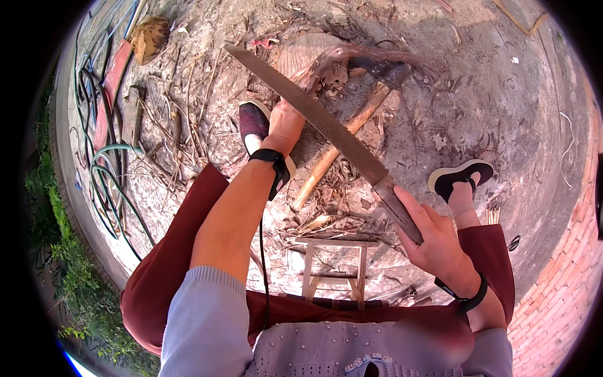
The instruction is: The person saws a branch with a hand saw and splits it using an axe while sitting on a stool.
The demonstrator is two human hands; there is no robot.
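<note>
A hand saw with a long, rusty brown toothed blade (320, 116) crosses the middle of the view, its tip pointing to the far left. My right hand (436, 242) is closed around its handle (402, 213). Beyond the blade, a gnarled, reddish-brown piece of wood (342, 60) lies against a pale chopping stump (301, 53). My left hand (286, 129) is closed at the near end of this wood, its fingertips partly covered by the blade. Under the saw, an axe with a wooden handle (317, 173) and a dark head (392, 74) rests on the ground.
A small wooden stool (336, 242) stands between my legs. Twigs and sticks (173, 135) litter the left side, near tangled hoses (103, 163) and a round brown husk (151, 39). Green plants (69, 251) edge the left; a brick surface (559, 314) borders the right.
</note>
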